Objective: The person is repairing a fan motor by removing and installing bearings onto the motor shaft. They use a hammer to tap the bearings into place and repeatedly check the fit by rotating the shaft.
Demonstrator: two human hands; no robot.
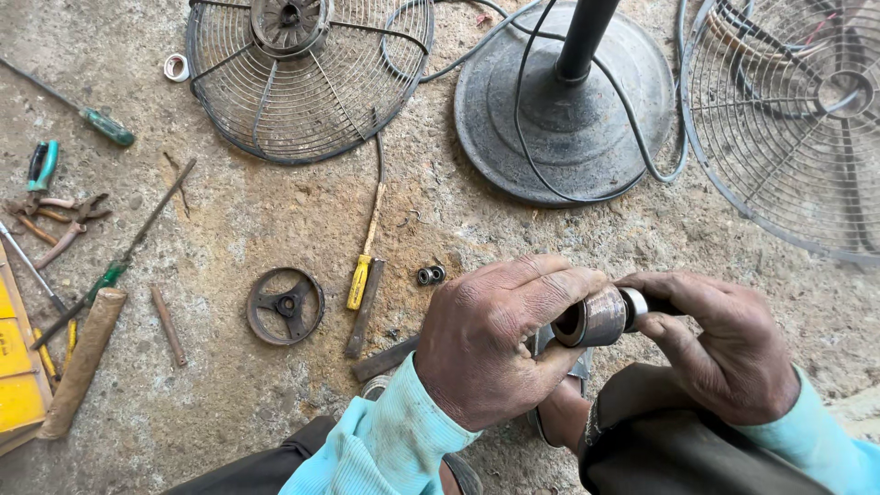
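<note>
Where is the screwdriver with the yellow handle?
In the head view, the yellow-handled screwdriver lies on the concrete floor left of the left hand, between the small spoked wheel and two little metal rings.

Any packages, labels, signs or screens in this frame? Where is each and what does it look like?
Flat yellow package: at the left edge of the floor, cut off by the frame, rectangular, bright yellow panels with an orange-brown border, beside a brown tool handle.
No signs, screens or other labels show.
</note>
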